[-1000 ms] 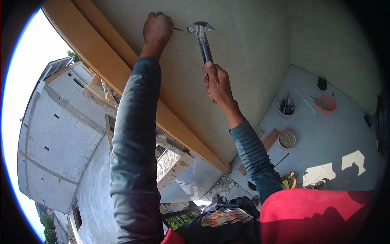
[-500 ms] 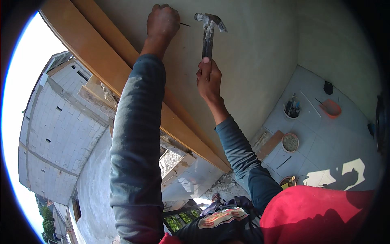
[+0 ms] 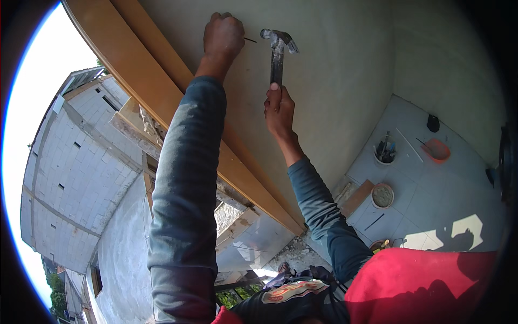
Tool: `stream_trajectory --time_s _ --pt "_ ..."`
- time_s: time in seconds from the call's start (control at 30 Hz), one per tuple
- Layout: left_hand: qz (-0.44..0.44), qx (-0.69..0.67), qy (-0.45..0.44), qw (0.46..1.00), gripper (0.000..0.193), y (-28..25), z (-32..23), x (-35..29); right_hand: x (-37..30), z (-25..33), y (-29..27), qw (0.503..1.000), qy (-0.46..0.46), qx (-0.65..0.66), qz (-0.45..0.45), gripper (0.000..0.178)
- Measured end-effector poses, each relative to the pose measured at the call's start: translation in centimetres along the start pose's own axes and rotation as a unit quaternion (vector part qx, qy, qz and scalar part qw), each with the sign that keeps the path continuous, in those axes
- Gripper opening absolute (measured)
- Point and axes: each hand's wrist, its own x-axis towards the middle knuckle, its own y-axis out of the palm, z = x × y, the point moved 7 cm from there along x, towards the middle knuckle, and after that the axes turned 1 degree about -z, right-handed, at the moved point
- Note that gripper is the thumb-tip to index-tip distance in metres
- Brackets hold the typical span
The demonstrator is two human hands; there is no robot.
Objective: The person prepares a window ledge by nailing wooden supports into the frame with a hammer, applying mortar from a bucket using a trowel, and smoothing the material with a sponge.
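In my right hand [image 3: 279, 109] is a claw hammer [image 3: 276, 62], gripped by its dark handle with the thumb along it. White dried material smears its head and neck. The striking face points left, a short way from the tip of a thin dark nail [image 3: 250, 40]. That nail sticks out from the right side of my left hand [image 3: 224, 38], whose fingers are closed around the rest and hide it. Behind both hands is a grey plastered wall [image 3: 334, 70]. My left wrist passes close to an orange-brown wooden frame [image 3: 145, 67].
On the tiled floor [image 3: 431, 189] at right stand a bucket of tools [image 3: 385, 150], a bucket of grey mix [image 3: 382, 195] and an orange basin [image 3: 436, 150]. A brown board [image 3: 357, 198] lies by the wall. Outside at left rises a block building [image 3: 75, 167].
The whole view has shifted slightly, so both hands appear a little lower. The hammer face is slightly nearer the nail's tip. Both grips are unchanged.
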Motion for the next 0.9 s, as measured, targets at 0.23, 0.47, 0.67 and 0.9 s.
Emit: stream_trajectory --time_s 0.23,0.47,0.67,0.9 --pt "0.014 0.030 0.010 0.999 0.008 0.0 -1.2 -0.2 0.8 1.8 -1.5 0.995 0.001 -0.091 0.045 0.047" --pt "0.006 -0.335 -0.092 0.938 0.015 -4.6 -5.2 -6.4 -7.8 7.4 -8.3 0.993 0.091 0.075 0.001 0.045" --pt "0.004 -0.580 -0.199 0.790 0.016 -13.8 -9.7 -25.5 -14.4 10.6 -10.3 0.995 0.077 0.032 0.053 0.048" --pt "-0.211 -0.697 -0.375 0.574 0.023 -16.4 0.7 -36.3 -19.2 11.4 -6.1 0.987 0.090 0.032 0.133 0.040"
